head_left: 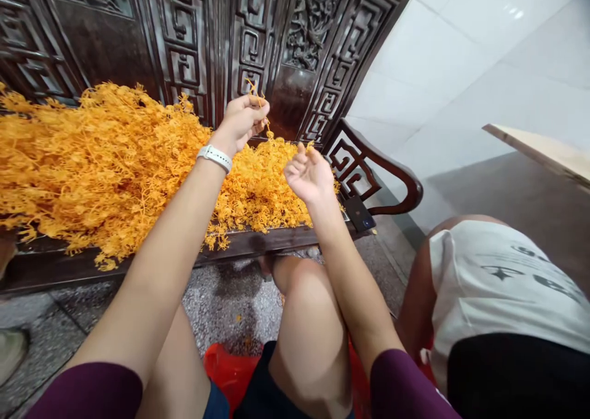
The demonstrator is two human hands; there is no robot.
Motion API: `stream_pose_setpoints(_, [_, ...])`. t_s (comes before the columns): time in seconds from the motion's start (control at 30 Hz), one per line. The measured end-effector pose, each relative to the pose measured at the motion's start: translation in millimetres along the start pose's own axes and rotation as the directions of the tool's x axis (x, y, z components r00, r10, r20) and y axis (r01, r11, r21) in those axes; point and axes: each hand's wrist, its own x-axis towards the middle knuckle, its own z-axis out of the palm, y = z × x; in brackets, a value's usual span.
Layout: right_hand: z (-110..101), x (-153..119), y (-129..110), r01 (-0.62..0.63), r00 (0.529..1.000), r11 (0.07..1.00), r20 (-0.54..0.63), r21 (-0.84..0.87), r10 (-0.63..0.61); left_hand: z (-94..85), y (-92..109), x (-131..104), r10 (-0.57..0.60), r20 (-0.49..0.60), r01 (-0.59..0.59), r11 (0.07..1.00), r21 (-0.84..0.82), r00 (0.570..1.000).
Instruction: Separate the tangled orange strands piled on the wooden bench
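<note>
A big heap of orange artificial sprigs (133, 161) covers the seat of a dark carved wooden bench (258, 244). Above the heap, my left hand (244, 121), with a white watch band at the wrist, pinches a thin orange sprig (268, 127) between thumb and fingers. To its right and slightly lower, my right hand (310, 172) is turned palm up with curled fingers. A small orange piece (310, 144) shows at its fingertips. The two hands are apart.
A dark phone (359, 214) lies at the bench's right end, beside the curved armrest (410, 188). A person in white shorts (502, 278) is close on the right, below a wooden board edge (539, 148). Something red (230, 370) is under my legs. A shoe (11, 351) shows at far left.
</note>
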Motion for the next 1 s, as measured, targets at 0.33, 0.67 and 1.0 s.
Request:
stream_pose_setpoints(0.33, [9,-24,-7,0.086,0.968,0.914,0.249,-0.396,0.017,-9.6,18,-1,0.020,0.108,-0.026,0.998,0.059,0.994])
stream_pose_setpoints(0.67, [-17,13,11,-0.024,0.944,0.998,-0.330,-0.055,0.004,-2.7,34,-9,0.015,0.093,-0.028,0.988,0.149,0.996])
stream_pose_setpoints(1.0, [-6,16,27,0.121,0.979,0.938,-0.119,-0.325,-0.168,10.1,19,-14,-0.135,0.290,0.035,0.944,0.328,0.948])
